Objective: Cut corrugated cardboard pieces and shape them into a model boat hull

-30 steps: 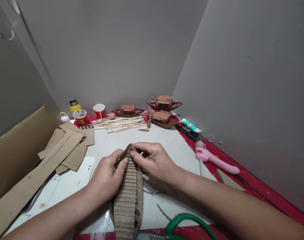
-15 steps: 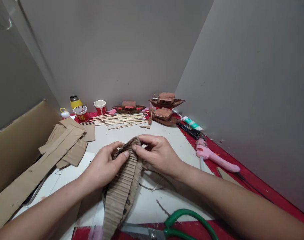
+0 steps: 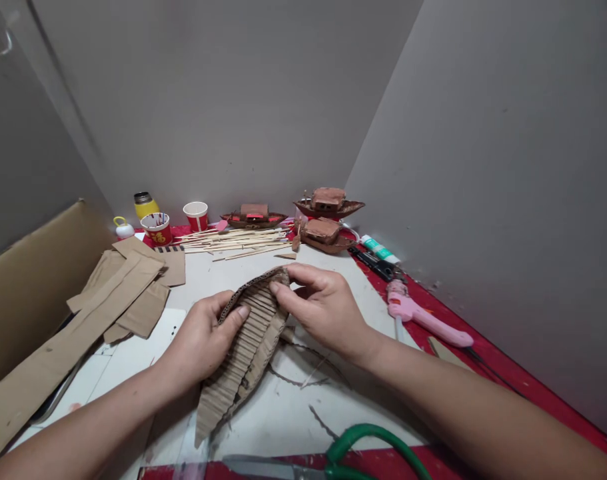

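Observation:
A ribbed, boat-shaped cardboard piece (image 3: 250, 333) is held up over the white work surface, its pointed end hanging toward the front edge. My left hand (image 3: 203, 337) grips its left rim, thumb on the ribbed inside and fingers behind. At the upper tip, my right hand (image 3: 328, 307) pinches the cardboard between thumb and fingers. Thin dark cardboard offcuts (image 3: 323, 421) lie on the surface below. Green-handled scissors (image 3: 378, 430) rest at the front edge, partly out of view.
Cardboard strips (image 3: 98, 317) and a cardboard box (image 3: 38, 280) are on the left. Wooden sticks (image 3: 238, 241), paper cups (image 3: 196, 217) and several brown model boats (image 3: 328, 203) line the back. A pink glue gun (image 3: 428, 317) lies at right.
The cardboard piece has tilted, its lower tip swinging up and left and its upper tip shifting slightly right. My hands have moved a little apart, both still gripping it.

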Demonstrator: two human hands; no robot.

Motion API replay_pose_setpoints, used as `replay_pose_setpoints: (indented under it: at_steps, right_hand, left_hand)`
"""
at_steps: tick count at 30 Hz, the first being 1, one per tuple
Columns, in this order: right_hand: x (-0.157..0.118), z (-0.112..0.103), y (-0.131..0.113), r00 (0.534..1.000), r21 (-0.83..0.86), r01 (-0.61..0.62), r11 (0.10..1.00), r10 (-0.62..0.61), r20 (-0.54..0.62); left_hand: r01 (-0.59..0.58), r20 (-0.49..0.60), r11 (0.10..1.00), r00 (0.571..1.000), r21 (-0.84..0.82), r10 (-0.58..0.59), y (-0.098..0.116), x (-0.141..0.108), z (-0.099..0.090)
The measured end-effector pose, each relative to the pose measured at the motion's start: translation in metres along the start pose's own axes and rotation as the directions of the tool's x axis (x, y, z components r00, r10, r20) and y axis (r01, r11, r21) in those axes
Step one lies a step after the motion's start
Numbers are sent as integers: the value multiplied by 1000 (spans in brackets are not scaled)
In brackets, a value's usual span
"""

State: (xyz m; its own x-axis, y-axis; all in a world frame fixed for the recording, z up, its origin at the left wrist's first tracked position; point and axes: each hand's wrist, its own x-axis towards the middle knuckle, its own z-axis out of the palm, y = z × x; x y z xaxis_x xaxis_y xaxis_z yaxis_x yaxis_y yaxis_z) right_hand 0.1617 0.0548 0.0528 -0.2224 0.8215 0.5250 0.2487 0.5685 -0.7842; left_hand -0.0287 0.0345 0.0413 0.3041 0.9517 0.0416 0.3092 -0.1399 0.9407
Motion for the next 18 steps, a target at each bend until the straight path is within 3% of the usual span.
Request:
replay_pose_setpoints:
  at_steps: [3,9,18]
  right_hand:
    - [2,1,3,1000,2,-5,1000,5,6]
    - [7,-6,8,999,-25,2,1000,-4,-54]
    - [3,-6,9,996,-60,-34,998,29,-79]
  left_hand:
    - [39,9,995,999,-88,-38,-1,1,1]
    - [192,131,949,978,-250,-163,3,-3,-1]
    - [150,74,965,988,-215,-137,-10,2,0]
